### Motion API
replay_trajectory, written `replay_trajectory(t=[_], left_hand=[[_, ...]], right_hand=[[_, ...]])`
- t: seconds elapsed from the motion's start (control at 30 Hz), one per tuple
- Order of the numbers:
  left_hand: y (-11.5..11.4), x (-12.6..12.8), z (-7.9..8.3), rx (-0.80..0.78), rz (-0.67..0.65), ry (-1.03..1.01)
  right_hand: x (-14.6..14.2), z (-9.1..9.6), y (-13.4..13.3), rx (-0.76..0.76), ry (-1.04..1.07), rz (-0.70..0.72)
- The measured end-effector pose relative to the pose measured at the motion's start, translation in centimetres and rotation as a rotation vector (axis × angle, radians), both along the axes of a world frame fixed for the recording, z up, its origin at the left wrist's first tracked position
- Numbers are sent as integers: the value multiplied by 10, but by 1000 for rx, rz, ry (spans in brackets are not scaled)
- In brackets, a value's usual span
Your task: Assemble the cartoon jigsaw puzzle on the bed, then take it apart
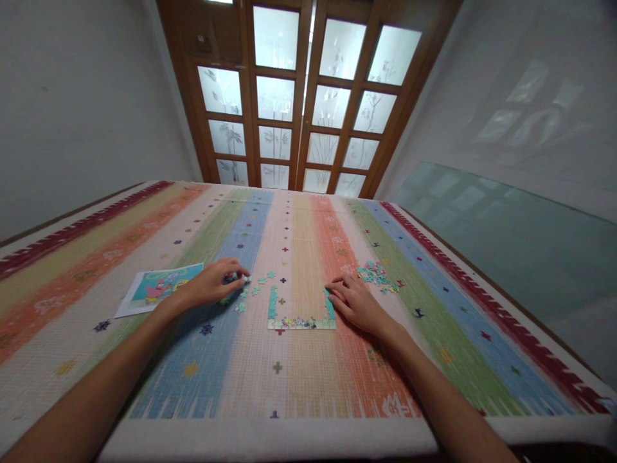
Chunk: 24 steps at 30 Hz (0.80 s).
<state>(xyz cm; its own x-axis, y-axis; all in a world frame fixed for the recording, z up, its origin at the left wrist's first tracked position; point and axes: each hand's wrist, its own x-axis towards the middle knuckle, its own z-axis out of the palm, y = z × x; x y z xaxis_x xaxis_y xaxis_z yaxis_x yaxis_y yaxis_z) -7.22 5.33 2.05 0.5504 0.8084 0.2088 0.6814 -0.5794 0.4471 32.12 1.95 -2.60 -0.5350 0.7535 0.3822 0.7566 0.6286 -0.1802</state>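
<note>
Because the left hand (214, 283) and its wrist lie over the right part of the picture (144, 290), only the left portion of that printed sheet shows fully, with a pink figure on it and a bit of yellow beside the wrist. Under and just beyond the same hand sit loose pieces (255, 291); some are partly covered, and a small teal bit by the fingertips is too small to tell as held or merely lying behind them. The left thumb and forefinger curve toward each other with a gap visible between them, yet whether this grip is clamped on a piece I cannot tell. The border (299, 323), a joined U of pieces, lies on the tabletop (255, 386) between the hands, its open side facing away from the person; the top of its right side is partly masked by the right hand (357, 305). That hand lies low, back upward, fingers bent and pointing inward, their tips at the border; whether its grip is closed on anything cannot be told. Just beyond its knuckles lies the pile (378, 276), whose overlapping pieces are hard to separate. Both forearms slant inward from the lower corners, cut off by the bottom edge.
</note>
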Motion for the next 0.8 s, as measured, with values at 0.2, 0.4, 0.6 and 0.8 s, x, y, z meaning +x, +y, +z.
replay_trajectory(t=[0.2, 0.4, 0.6, 0.8], left_hand=[[4, -1, -9, 68, 24, 23], [1, 18, -22, 96, 34, -18], [1, 39, -33, 155, 34, 8], [-2, 40, -28, 49, 76, -104]], right_hand=[[0, 0, 0, 25, -8, 3], [-1, 1, 0, 29, -10, 7], [-1, 1, -1, 0, 0, -5], [-1, 2, -1, -9, -9, -3]])
